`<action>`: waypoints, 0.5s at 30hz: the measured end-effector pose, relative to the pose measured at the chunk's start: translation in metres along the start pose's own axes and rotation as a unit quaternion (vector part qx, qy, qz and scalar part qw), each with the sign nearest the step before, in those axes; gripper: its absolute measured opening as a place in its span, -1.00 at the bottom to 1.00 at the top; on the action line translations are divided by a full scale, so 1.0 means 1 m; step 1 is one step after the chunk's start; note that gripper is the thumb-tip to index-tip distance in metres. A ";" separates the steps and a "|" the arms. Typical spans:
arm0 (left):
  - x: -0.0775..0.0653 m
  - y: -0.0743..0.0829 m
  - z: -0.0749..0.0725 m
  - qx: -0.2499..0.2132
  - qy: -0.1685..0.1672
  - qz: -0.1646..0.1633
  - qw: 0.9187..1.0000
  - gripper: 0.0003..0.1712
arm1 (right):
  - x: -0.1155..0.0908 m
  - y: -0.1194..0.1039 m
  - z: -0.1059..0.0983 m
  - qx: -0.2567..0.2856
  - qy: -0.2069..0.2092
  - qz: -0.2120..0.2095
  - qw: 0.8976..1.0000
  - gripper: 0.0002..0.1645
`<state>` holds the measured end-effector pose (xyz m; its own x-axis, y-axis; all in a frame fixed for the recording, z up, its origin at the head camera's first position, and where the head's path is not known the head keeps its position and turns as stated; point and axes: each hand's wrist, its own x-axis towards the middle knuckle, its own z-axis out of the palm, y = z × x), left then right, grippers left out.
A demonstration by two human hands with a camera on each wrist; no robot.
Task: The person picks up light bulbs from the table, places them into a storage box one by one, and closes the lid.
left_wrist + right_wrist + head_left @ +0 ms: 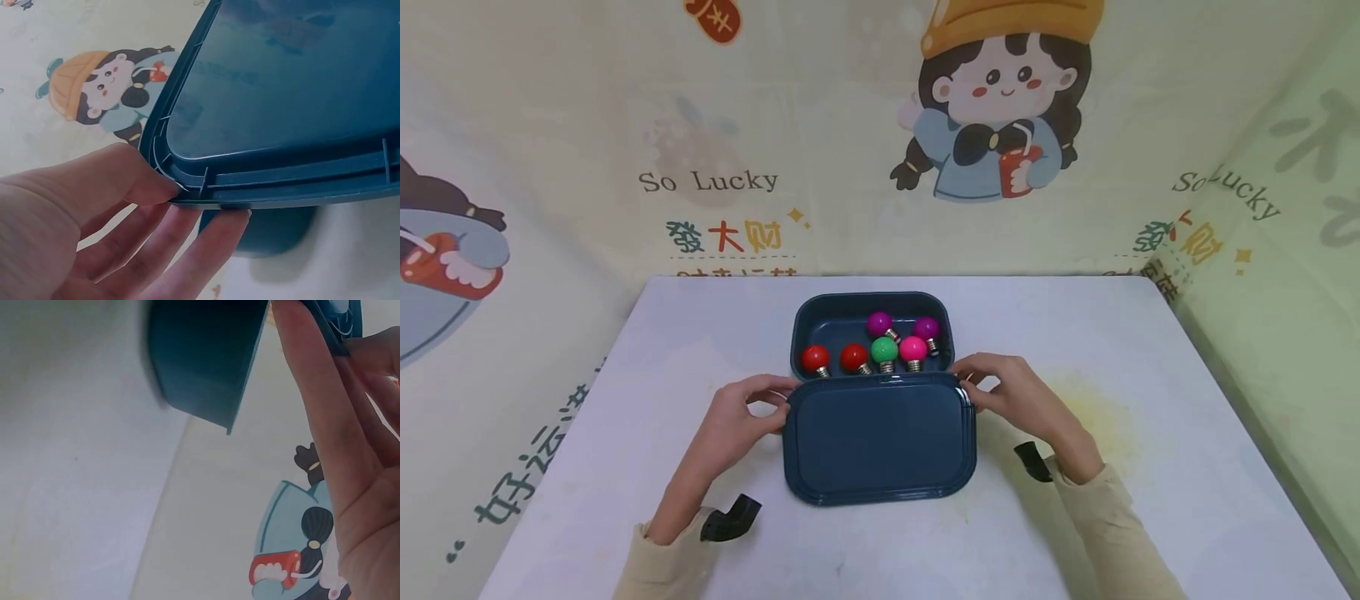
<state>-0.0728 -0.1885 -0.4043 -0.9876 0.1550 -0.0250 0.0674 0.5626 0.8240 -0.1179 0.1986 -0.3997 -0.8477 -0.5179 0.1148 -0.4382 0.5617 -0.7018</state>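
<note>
A dark blue rectangular lid is held in front of a matching box, its far edge covering the box's near rim. My left hand pinches the lid's far left corner between thumb and fingers. In the left wrist view the thumb lies on the ribbed rim of the lid, with fingers beneath. At the far right corner my right hand pinches the lid; the right wrist view shows only part of that grip. Inside the box lie small coloured bulbs with metal screw bases: red, green, pink and purple.
The box and lid are over a white table. A printed cloth with cartoon figures and lettering hangs behind the table and along both sides. Black straps show at the sleeve cuffs.
</note>
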 end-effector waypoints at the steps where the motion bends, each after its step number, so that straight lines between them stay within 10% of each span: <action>1: 0.000 0.001 -0.001 0.002 0.003 0.003 1.000 -0.62 | 0.000 -0.001 -0.001 0.002 0.004 -0.004 1.000 -0.70; 15: 0.000 0.014 -0.005 0.038 0.028 0.033 0.998 -0.58 | -0.004 -0.008 -0.013 0.019 0.029 -0.028 0.999 -0.76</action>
<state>-0.0730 -0.1845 -0.3899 -0.9868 0.1498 0.0608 0.1410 0.6133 0.7772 -0.1152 0.2043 -0.3853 -0.8385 -0.5089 0.1946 -0.4750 0.5079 -0.7186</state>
